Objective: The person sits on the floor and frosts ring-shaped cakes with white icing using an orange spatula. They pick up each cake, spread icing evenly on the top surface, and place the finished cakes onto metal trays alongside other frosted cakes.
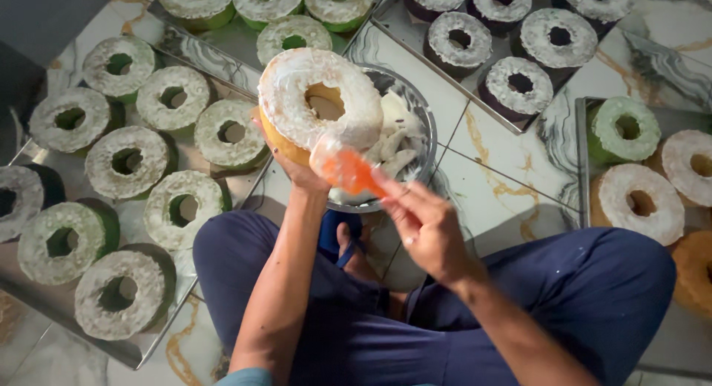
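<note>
The left hand [297, 167] holds a ring cake [320, 98] from beneath, fingers clenched under its yellow side, tilting its white-iced top toward the camera. The right hand [424, 226] grips an orange spatula [347, 171], fingers pinched around the handle, blade touching the cake's lower edge. Just beyond the fingers sits a metal bowl [415, 108] of white icing, on the tiled floor [504, 186]. Trays of finished cakes (green [126, 162] to the left, dark [519, 82] above, yellow [639, 202] to the right) lie all around. The cake is supported only from below and tilted; firm pressure from the spatula could likely slide it off the fingers or break the soft ring.
</note>
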